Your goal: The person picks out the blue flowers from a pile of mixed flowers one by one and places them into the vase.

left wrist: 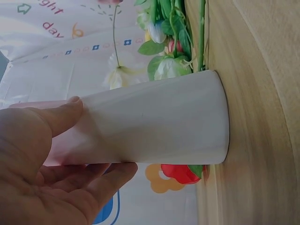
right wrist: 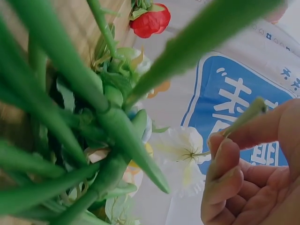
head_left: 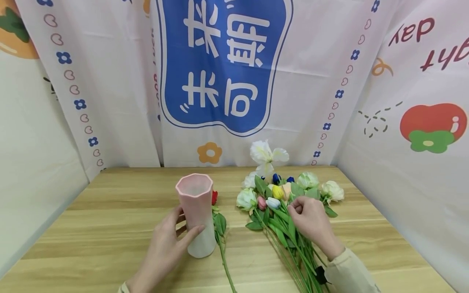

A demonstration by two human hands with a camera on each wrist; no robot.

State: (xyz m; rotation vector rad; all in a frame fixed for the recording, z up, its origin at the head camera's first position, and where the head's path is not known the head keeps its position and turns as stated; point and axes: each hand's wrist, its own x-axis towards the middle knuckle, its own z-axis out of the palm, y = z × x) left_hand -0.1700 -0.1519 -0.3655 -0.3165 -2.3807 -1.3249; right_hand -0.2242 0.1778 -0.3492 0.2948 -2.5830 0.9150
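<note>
My left hand [head_left: 166, 240] grips a tall vase [head_left: 199, 228], pink at its rim and white at its base, thumb on one side and fingers on the other. The vase stands upright on the wooden table. In the right wrist view, my right hand [right wrist: 255, 173] pinches the thin green stem of a white artificial flower [right wrist: 180, 152] between thumb and fingers. That open-petalled bloom shows above the bunch in the head view. Beneath the right hand lies a bunch of artificial flowers [head_left: 272, 203] with white, yellow, pink and blue heads.
A single red flower [head_left: 214, 198] with a long stem lies just right of the vase. A black piece [head_left: 321, 275] sits among the bunch's stems near the right sleeve. Printed cloth [head_left: 307, 101] hangs behind the wooden table [head_left: 110, 228] and along both sides.
</note>
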